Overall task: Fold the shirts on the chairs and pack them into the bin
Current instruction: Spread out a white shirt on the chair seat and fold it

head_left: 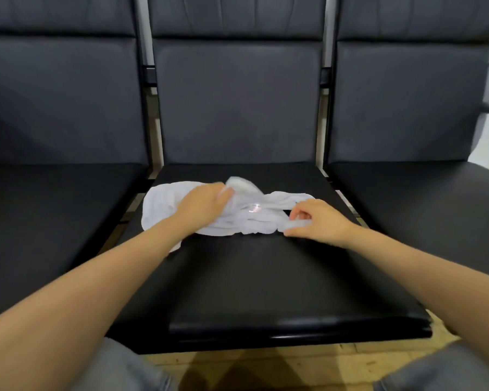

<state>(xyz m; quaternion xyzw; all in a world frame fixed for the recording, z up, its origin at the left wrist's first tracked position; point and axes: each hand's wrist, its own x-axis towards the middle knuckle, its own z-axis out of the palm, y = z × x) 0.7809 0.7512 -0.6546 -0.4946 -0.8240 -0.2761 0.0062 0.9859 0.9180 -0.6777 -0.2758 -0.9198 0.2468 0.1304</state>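
Three dark padded chairs are standing side by side, and the middle chair [266,277] is bearing a crumpled white shirt [164,201] near the back of its seat. The left hand [202,206] is lying on the shirt, its fingers curling into a raised bunch of cloth. The right hand [315,221] is pinching the shirt's right end between thumb and fingers. Grey-trousered knees are showing at the bottom edge.
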